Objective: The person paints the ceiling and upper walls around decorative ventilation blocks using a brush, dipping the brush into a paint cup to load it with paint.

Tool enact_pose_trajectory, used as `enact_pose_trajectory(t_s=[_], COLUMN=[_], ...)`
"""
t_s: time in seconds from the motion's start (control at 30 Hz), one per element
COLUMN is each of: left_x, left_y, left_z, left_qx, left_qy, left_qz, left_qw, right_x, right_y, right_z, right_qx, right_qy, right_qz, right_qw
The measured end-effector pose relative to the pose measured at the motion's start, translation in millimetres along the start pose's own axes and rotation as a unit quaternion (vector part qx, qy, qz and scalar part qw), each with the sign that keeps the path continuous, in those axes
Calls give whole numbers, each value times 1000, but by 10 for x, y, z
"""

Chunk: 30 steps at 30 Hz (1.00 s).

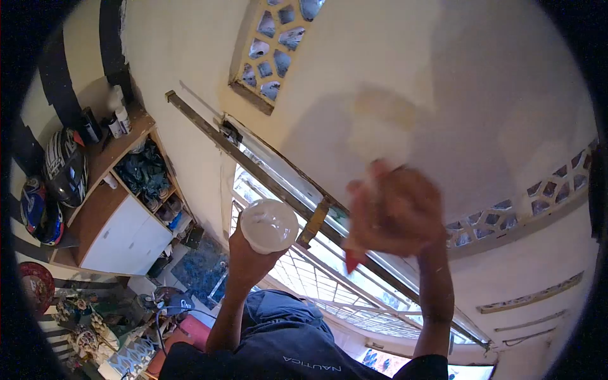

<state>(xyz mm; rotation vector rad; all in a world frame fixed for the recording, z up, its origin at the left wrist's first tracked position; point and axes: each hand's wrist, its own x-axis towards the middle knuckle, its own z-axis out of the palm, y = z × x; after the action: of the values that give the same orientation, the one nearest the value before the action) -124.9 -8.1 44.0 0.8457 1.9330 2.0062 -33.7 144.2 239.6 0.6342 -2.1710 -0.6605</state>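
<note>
My left hand (248, 263) is wrapped round a white plastic tub (271, 246) and holds it up in front of my chest. Wet-looking white stuff coats the inside of the tub, whose mouth faces the camera. Raised before the pale wall (506, 101), my right hand (399, 212) is smeared by motion but closed. A red handle end (352, 261) pokes out below the fist. The working end of this red-handled tool is too blurred to make out. A pale, blurry patch and a shadow show on the wall beyond the hand.
Behind the tub runs a barred window (342, 278) with a long wooden rail (253, 171) above it. Patterned vent blocks (272, 47) pierce the wall. At left, a cabinet (126, 228) carries helmets (66, 168) and bottles (121, 119). Clutter (88, 335) fills the lower left.
</note>
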Motion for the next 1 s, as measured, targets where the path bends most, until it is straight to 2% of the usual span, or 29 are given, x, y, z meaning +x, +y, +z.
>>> enact_pose_trajectory(t_s=[0.1,0.2,0.3,0.33,0.37,0.43,0.47,0.57,0.67,0.7,0.77,0.8,0.87,0.93,1.0], left_x=[-39,-62,-81,-75,-81,-90,-93,-97,-100,-106,-107,-112,-142,-159,-158], left_y=[3,-78,-128,-125,-130,-155,-161,-159,-122,-116,-91,-75,-99,-172,-164], left_z=[-38,-81,-88,-89,-88,-81,-81,-78,-68,-63,-64,-70,-68,-73,-78], left_qx=[-10,35,35,39,39,39,39,33,27,25,18,13,1,1,-18], left_qy=[7,-2,-2,-2,-5,-13,-15,-14,1,-2,-2,-2,-1,-12,-9], left_qz=[1,-2,7,9,11,-1,-1,8,6,8,13,5,-2,8,8], left_qw=[1000,999,999,999,999,999,999,999,1000,1000,1000,1000,1000,1000,1000], right_x=[-336,-487,-430,-415,-399,-269,-239,-161,124,255,332,313,244,131,30], right_y=[-213,-323,-432,-450,-473,-375,-265,25,313,411,529,566,474,159,-10], right_z=[254,318,212,220,227,215,224,101,-252,-423,-586,-602,-477,-202,19], right_qx=[18,32,201,199,217,200,199,112,20,-69,-160,-46,126,211,268], right_qy=[-120,-145,-121,-119,-119,-104,-105,-17,64,24,-14,53,160,152,44], right_qz=[-18,-35,156,157,280,345,347,287,153,116,71,114,207,311,403], right_qw=[992,988,960,960,928,911,910,951,986,991,985,991,957,914,874])
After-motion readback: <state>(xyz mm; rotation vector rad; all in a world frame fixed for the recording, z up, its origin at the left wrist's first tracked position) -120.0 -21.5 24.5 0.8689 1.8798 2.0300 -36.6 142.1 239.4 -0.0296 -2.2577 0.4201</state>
